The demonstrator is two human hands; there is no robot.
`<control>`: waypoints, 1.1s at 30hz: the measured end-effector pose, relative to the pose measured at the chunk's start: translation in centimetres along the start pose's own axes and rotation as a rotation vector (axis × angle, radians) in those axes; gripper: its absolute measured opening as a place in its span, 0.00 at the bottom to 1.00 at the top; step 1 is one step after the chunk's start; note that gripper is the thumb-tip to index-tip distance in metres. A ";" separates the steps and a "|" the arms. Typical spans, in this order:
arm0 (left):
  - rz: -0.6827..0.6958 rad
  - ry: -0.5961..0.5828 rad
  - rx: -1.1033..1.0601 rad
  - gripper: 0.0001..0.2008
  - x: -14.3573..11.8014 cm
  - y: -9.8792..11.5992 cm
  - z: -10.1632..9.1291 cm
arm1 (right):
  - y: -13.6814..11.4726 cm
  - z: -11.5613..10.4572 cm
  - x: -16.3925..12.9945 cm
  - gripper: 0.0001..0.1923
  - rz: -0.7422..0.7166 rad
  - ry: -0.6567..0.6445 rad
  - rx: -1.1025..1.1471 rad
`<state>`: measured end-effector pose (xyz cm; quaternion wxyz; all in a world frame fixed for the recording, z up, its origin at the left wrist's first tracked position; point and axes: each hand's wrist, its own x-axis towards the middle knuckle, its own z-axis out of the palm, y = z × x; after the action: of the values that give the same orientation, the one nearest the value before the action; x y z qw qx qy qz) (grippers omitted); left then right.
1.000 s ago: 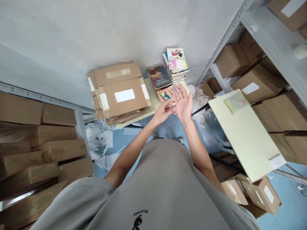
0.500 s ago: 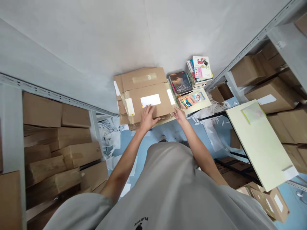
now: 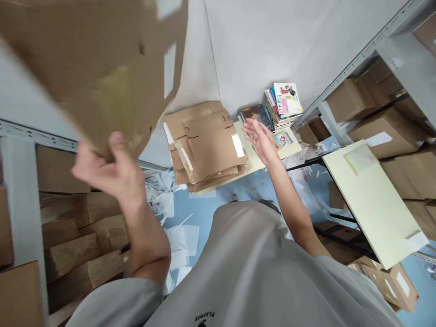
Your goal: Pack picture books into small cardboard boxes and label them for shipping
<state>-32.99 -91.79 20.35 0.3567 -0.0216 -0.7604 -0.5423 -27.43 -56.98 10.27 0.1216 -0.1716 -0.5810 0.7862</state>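
one flattened cardboard box [image 3: 98,59], the largest thing in view, fills the upper left; it is raised close to the camera, its long axis running roughly from lower left to upper right, with two pale label patches near its right edge, their writing unreadable. the left hand [image 3: 109,170] grips its lower edge, thumb pressed up against the board. one stack of flattened boxes [image 3: 207,147] lies on a pale yellow surface [image 3: 254,163] against the wall; the top sheet carries one white strip label, blank as far as can be told. a second pale yellow surface [image 3: 371,204] stands to the right, tilted in the view. grey metal shelving [image 3: 20,131] on both sides holds many brown cartons, too many to count surely. two piles of books [image 3: 281,102] sit at the far end of the first surface; a large "b" shows on the top cover. the right hand [image 3: 260,138] hovers open, fingers spread, above the surface just beside the stack, holding nothing. the grey shirt [image 3: 259,272] reads "playboy".
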 end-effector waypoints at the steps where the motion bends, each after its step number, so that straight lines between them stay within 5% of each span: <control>1: 0.016 0.020 -0.036 0.21 0.6 1.0 -0.5 | 0.1 -0.7 0.1 0.37 -0.011 0.017 -0.010; 4: 0.021 -0.010 -0.168 0.25 1.3 1.5 -0.1 | 0.2 -3.7 0.6 0.38 -0.070 0.111 -0.048; 8: -0.244 -0.208 -0.388 0.36 -0.9 -1.4 4.9 | -2.0 -10.6 0.2 0.40 -0.242 0.314 -0.138; 11: -0.502 -0.504 -0.494 0.38 -5.5 -2.7 9.9 | -4.3 -17.5 -2.4 0.37 -0.327 0.447 -0.205; 15: -0.608 -0.803 -0.531 0.37 -13.2 -1.6 15.7 | -5.7 -26.8 -9.2 0.31 -0.228 0.466 -0.205; 24: -0.590 -1.332 -0.476 0.35 -27.0 7.3 29.3 | -3.9 -42.2 -26.9 0.35 -0.140 0.748 -0.100; 33: -0.368 -1.598 -0.529 0.32 -47.1 18.7 43.2 | -3.1 -55.1 -41.4 0.35 -0.162 1.079 -0.211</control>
<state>-12.51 -31.10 2.09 -0.3958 -0.3557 -0.6232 -0.5731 32.89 -24.21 3.94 0.4444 -0.5160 -0.5233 0.5122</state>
